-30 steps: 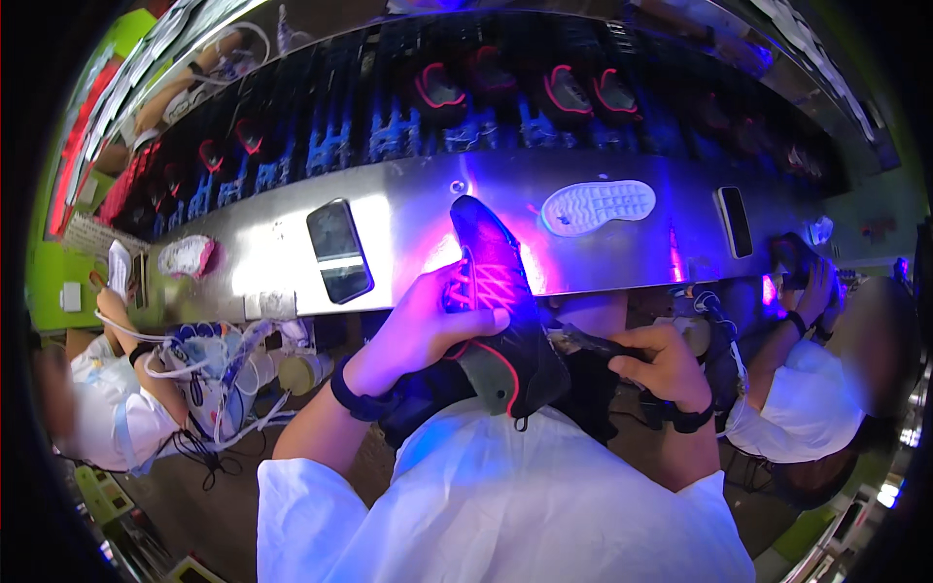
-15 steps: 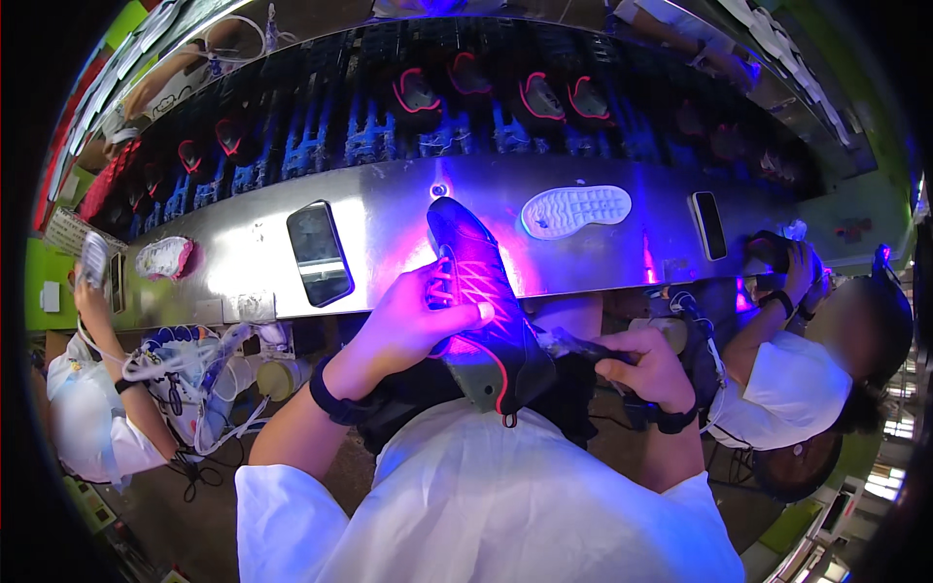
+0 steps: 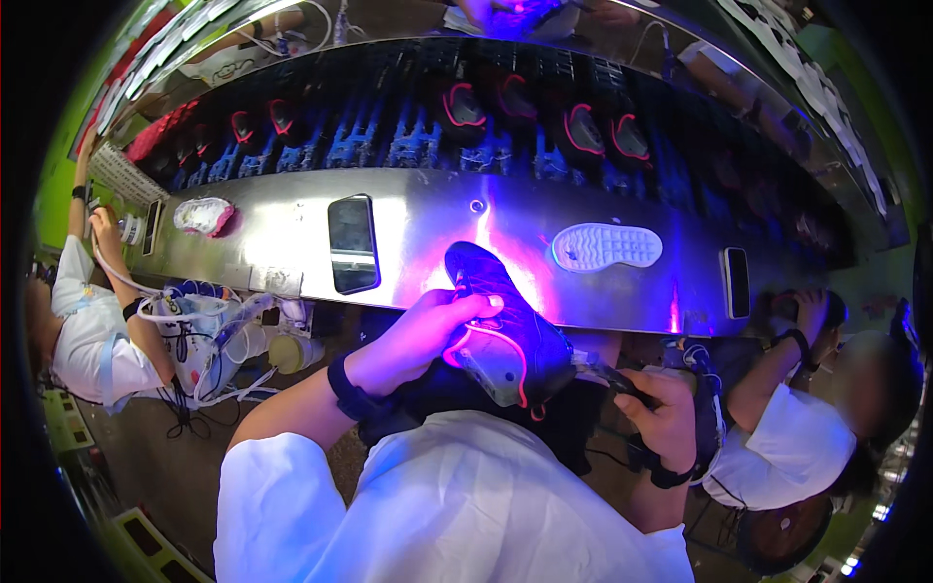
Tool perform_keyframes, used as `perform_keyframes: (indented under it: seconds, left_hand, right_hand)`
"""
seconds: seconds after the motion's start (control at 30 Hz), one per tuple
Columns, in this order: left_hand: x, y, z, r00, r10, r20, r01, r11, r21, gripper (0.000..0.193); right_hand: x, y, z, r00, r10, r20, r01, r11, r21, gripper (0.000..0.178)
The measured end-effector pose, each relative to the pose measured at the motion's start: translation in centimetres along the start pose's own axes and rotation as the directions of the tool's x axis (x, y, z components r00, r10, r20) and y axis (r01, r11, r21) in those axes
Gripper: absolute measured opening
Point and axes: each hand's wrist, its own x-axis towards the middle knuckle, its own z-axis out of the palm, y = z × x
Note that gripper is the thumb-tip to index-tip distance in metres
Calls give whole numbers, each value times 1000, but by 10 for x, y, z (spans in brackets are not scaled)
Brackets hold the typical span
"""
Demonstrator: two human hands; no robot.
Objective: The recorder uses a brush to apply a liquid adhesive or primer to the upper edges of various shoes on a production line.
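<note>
1. Head view: the black shoe with pink trim is held across the near edge of the table, its toe over the metal and its heel over the person's lap; whether the toe touches cannot be told.
2. The left hand grips the shoe from its left side, thumb lying across the top.
3. The right hand is closed around the dark handle of a slim tool; the tool's pale end sits at the shoe's right side, contact unclear.
4. The shoe looks light, probably pliable around the opening and firmer at toe and heel, neither slippery nor fragile. The midfoot seems the surest hold, leaving the right side free.
5. Its long axis slants: toe away from the person and leftward, heel loop toward the person and rightward.
</note>
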Motion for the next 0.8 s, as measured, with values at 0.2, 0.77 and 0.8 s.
perform_keyframes:
  seconds: [0.2,0.77,0.8]
  left_hand:
    - [-13,-7,5,993,-22,112,56,949,-309,42]
    - [-5,-54,-18,776,-119,620,622,315,-717,78]
    - [-4,-56,-17,760,-124,638,643,289,-710,82]
  right_hand:
    - [24,-20,-17,987,-160,-1,160,987,-14,33]
    - [59,-47,-13,989,-147,0,146,986,-85,35]
    - [62,-44,-11,990,-141,-10,140,986,-85,35]
